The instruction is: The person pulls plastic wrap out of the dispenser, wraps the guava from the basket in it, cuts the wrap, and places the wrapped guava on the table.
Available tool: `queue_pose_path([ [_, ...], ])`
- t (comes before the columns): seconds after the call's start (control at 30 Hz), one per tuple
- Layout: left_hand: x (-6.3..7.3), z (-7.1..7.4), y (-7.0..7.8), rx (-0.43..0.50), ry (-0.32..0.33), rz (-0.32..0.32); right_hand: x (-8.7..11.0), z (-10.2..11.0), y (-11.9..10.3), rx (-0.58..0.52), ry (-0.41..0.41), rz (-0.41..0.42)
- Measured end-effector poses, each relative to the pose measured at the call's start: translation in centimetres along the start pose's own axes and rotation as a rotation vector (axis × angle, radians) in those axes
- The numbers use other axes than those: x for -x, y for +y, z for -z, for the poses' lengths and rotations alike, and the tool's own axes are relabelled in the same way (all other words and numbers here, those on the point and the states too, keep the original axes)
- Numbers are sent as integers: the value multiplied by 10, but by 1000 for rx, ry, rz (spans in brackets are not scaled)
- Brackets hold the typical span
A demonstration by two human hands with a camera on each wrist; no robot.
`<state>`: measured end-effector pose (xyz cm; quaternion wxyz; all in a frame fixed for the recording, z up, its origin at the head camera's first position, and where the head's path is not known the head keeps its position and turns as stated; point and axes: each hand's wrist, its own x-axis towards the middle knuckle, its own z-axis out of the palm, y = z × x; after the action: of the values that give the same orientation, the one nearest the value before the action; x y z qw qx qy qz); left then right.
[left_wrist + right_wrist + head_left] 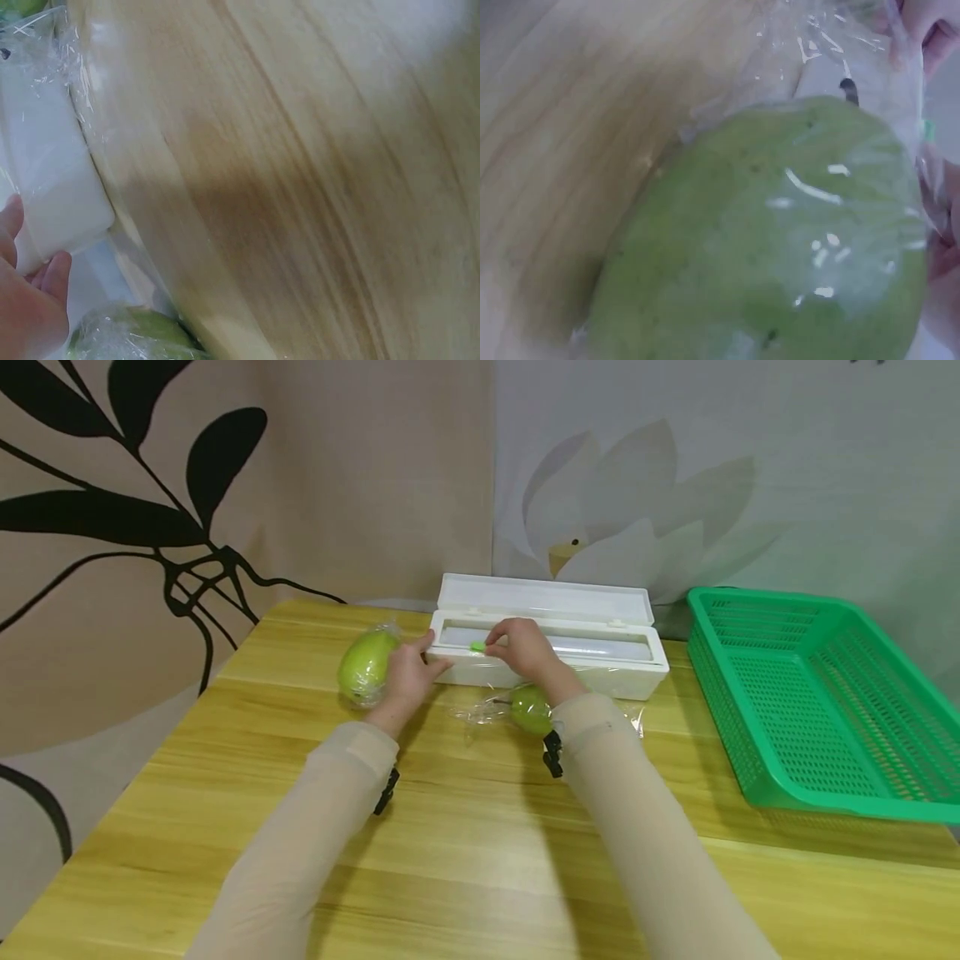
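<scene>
A white cling film dispenser (480, 672) stands at the back of the table, its lid (543, 597) raised and a film roll (600, 647) inside. My left hand (408, 681) grips its left end, with the thumb along the front. Near the left of the front rim, my right hand (522, 647) pinches a small green slide cutter (477, 647). Clear film hangs over the dispenser's front and around a green pear (531, 710), which lies before it, partly hidden by my right forearm. Close up, the right wrist view shows this pear (765, 240) under shiny film.
Beside my left hand sits another green fruit (367, 664) wrapped in film. A green plastic basket (765, 760) with perforated walls is on the right of the wooden table (450, 860). Patterned cloth (375, 485) hangs behind the table.
</scene>
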<state>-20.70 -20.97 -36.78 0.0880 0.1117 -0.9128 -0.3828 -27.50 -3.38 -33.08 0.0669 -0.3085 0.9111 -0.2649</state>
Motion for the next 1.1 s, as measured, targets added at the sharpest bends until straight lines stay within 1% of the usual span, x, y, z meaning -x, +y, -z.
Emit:
queue_pose_path([
  [0.07,1,1,0,10,-5,2,1,3,2,17,1,-1],
  [0.13,2,2,0,9,-3,9,1,5,3,12,1,-8],
  [0.27,3,4,0,-1,10,15,-1,3,2,-56,-23,-13],
  [0.37,3,4,2,-21,17,1,-3,-1,-2,-60,-26,8],
  [0.5,4,3,4,-28,18,-5,-4,-3,-6,-28,-14,32],
  [0.6,4,3,5,-11,8,7,-3,-3,-6,25,-23,36],
  [0.7,3,0,5,4,-2,14,1,0,-1,83,-29,41],
  [0.8,2,-1,4,9,-1,12,6,4,6,113,-21,54],
  [0.93,1,-2,0,4,21,2,12,9,17,117,-15,59],
  [1.03,1,-2,1,5,33,-8,18,14,26,110,-4,48],
  [1.1,1,-3,2,5,30,-10,20,16,31,97,-1,35],
])
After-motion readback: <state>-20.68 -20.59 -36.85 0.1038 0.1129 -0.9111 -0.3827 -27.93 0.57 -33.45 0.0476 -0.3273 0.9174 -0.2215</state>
